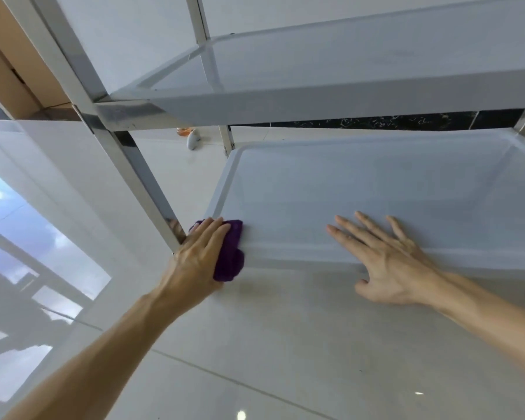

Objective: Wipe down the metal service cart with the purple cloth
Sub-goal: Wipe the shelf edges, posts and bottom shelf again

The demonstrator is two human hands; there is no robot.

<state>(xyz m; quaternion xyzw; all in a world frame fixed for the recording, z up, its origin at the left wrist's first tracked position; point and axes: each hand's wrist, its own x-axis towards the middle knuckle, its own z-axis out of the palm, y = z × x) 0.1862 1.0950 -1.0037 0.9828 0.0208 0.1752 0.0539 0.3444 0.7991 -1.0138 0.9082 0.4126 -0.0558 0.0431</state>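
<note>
Cloth [229,253], purple and bunched, gripped under left hand [199,259] at cart [376,183] tray's smooth corner. Right hand [385,262] flat on rim, fingers spread.

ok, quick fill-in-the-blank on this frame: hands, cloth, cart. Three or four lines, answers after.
1. The purple cloth is held by the ____ hand.
2. The right hand lies flat with fingers ____ on the lower shelf.
3. The cloth sits at the shelf's near-____ corner, beside the metal post.
4. The shelf above holds ____ hands.

Answers: left; spread; left; no
</note>
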